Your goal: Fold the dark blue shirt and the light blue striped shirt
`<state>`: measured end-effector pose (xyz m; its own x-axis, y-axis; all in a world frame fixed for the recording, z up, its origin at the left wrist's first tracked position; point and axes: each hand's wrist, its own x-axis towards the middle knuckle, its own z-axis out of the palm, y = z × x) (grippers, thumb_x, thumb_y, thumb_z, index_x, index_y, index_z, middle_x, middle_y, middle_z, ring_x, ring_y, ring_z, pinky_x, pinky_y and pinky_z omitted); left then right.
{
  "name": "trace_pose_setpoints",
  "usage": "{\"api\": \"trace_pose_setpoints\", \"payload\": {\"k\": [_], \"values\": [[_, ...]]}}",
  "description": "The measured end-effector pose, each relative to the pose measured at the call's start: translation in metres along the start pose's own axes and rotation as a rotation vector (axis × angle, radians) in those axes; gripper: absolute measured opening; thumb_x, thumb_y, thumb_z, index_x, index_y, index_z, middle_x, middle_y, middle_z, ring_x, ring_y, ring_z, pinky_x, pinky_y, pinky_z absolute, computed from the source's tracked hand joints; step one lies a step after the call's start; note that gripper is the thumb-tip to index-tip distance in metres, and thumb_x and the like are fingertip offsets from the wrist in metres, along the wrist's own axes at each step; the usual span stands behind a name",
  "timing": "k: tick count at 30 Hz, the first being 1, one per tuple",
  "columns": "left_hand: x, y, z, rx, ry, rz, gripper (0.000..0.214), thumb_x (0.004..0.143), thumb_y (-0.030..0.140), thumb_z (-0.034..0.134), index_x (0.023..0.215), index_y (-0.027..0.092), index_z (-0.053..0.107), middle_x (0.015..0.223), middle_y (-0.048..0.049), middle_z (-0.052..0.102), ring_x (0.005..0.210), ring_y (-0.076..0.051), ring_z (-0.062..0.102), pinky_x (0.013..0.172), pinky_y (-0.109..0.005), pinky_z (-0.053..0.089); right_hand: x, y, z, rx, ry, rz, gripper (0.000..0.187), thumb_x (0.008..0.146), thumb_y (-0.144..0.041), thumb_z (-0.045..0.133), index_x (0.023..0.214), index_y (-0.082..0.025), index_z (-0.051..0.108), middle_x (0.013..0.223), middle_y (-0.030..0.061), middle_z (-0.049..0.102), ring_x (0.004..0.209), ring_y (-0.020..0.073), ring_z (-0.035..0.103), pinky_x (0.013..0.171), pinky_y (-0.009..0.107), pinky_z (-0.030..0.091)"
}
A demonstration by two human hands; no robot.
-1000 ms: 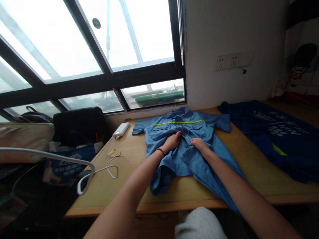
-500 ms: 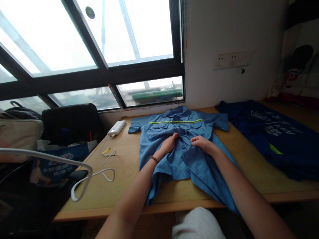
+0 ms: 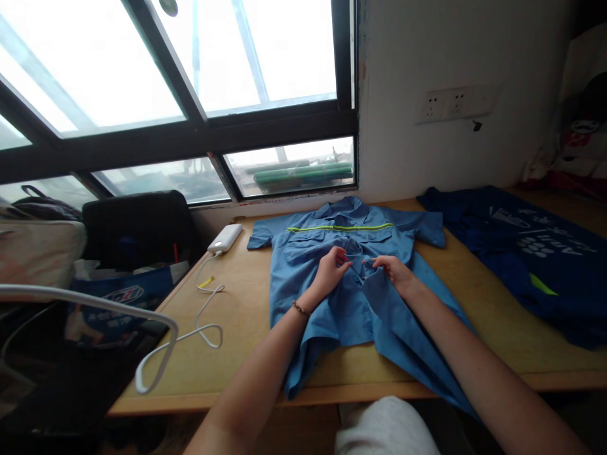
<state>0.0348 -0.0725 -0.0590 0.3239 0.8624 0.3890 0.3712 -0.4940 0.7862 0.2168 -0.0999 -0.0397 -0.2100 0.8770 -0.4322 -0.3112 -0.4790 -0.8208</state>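
A light blue short-sleeved work shirt (image 3: 332,303) with a yellow-green chest stripe lies front up on the wooden table (image 3: 246,316), collar toward the window. My left hand (image 3: 329,272) pinches the left edge of the shirt's front opening at mid-chest. My right hand (image 3: 393,270) pinches the right edge just across from it. The fingertips of both hands nearly meet over the placket. The shirt's lower hem hangs over the table's near edge. A bead bracelet sits on my left wrist.
A dark blue printed garment (image 3: 526,253) lies on the table's right. A white power bank (image 3: 224,239) with a looping white cable (image 3: 206,316) rests at the left. A black bag (image 3: 137,227) and a white hanger (image 3: 95,316) stand left of the table. Wall sockets (image 3: 450,104) sit above.
Both hands went from lying flat on the shirt to pinching the two front edges and drawing them together at mid-chest. The view shifted slightly.
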Motion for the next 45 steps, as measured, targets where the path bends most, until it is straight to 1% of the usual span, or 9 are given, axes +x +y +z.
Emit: {"api": "trace_pose_setpoints", "payload": {"k": [4,13,16,20,22,26,30,37,45], "values": [[-0.007,0.013,0.013,0.124,-0.242,0.067,0.013,0.064,0.020,0.063,0.076,0.018,0.058,0.073,-0.0030,0.057,0.060,-0.014,0.050,0.055,-0.024,0.038,-0.009,-0.002,0.001,-0.058,-0.072,-0.055,0.012,0.062,-0.017,0.054,0.070,-0.015,0.062,0.059,-0.0002,0.061,0.051,0.0109,0.054,0.051,0.021,0.044],[-0.009,0.012,0.013,0.192,-0.208,-0.023,0.011,0.059,0.012,0.063,0.063,0.018,0.054,0.061,-0.0011,0.054,0.054,-0.013,0.046,0.052,-0.024,0.033,-0.010,0.011,0.010,-0.243,-0.082,-0.082,0.025,0.052,-0.020,0.068,0.076,-0.014,0.065,0.065,0.0025,0.064,0.056,0.0146,0.057,0.051,0.024,0.044],[-0.008,0.011,0.010,0.187,-0.274,-0.040,0.008,0.060,0.012,0.061,0.064,0.018,0.058,0.060,-0.0018,0.057,0.054,-0.014,0.049,0.050,-0.024,0.034,-0.006,0.011,0.006,-0.378,0.225,-0.271,0.023,0.056,-0.021,0.062,0.077,-0.014,0.067,0.068,0.0046,0.064,0.062,0.0180,0.057,0.058,0.028,0.044],[-0.008,0.010,0.007,0.188,-0.301,-0.087,0.008,0.055,0.018,0.067,0.060,0.018,0.060,0.056,-0.0010,0.058,0.050,-0.014,0.050,0.046,-0.023,0.034,-0.013,0.010,0.006,-0.728,0.830,-0.836,0.026,0.067,-0.022,0.050,0.084,-0.014,0.067,0.079,0.0073,0.061,0.073,0.0186,0.054,0.070,0.029,0.042],[-0.007,0.010,0.006,0.127,-0.341,-0.179,0.010,0.055,0.023,0.067,0.058,0.017,0.059,0.051,-0.0001,0.057,0.045,-0.013,0.050,0.043,-0.023,0.035,-0.019,0.012,0.009,-0.880,0.901,-0.961,0.029,0.070,-0.021,0.046,0.089,-0.014,0.067,0.084,0.0079,0.060,0.077,0.0185,0.053,0.073,0.029,0.040],[-0.006,0.015,0.004,-0.191,-0.463,-0.480,0.018,0.060,0.029,0.066,0.058,0.014,0.055,0.048,-0.0025,0.058,0.044,-0.016,0.056,0.043,-0.024,0.040,-0.013,0.025,0.014,-1.108,0.511,-0.804,0.024,0.065,-0.020,0.051,0.078,-0.018,0.070,0.079,0.0064,0.063,0.074,0.0189,0.056,0.070,0.028,0.041],[-0.005,0.022,0.000,-0.450,-0.352,-0.684,0.024,0.057,0.028,0.072,0.063,0.012,0.054,0.055,-0.0064,0.063,0.056,-0.019,0.063,0.050,-0.025,0.047,0.000,0.031,0.012,-0.893,0.185,-0.541,0.019,0.059,-0.021,0.055,0.068,-0.017,0.071,0.068,0.0039,0.067,0.066,0.0185,0.058,0.062,0.027,0.042],[-0.001,0.029,0.000,-0.740,-0.121,-0.706,0.021,0.063,0.020,0.069,0.071,0.011,0.052,0.069,-0.0125,0.066,0.066,-0.021,0.065,0.057,-0.026,0.052,-0.009,0.017,0.013,-0.346,0.212,-0.525,0.027,0.058,-0.026,0.057,0.078,-0.015,0.071,0.068,0.0028,0.068,0.066,0.0173,0.060,0.062,0.025,0.044],[-0.001,0.020,0.004,-0.885,-0.156,-0.527,0.021,0.066,0.021,0.067,0.074,0.010,0.051,0.072,-0.0135,0.066,0.065,-0.020,0.065,0.059,-0.027,0.052,-0.002,0.018,0.008,-0.195,0.185,-0.415,0.013,0.055,-0.024,0.059,0.062,-0.019,0.069,0.063,-0.0011,0.067,0.070,0.0181,0.061,0.072,0.028,0.046]]}}
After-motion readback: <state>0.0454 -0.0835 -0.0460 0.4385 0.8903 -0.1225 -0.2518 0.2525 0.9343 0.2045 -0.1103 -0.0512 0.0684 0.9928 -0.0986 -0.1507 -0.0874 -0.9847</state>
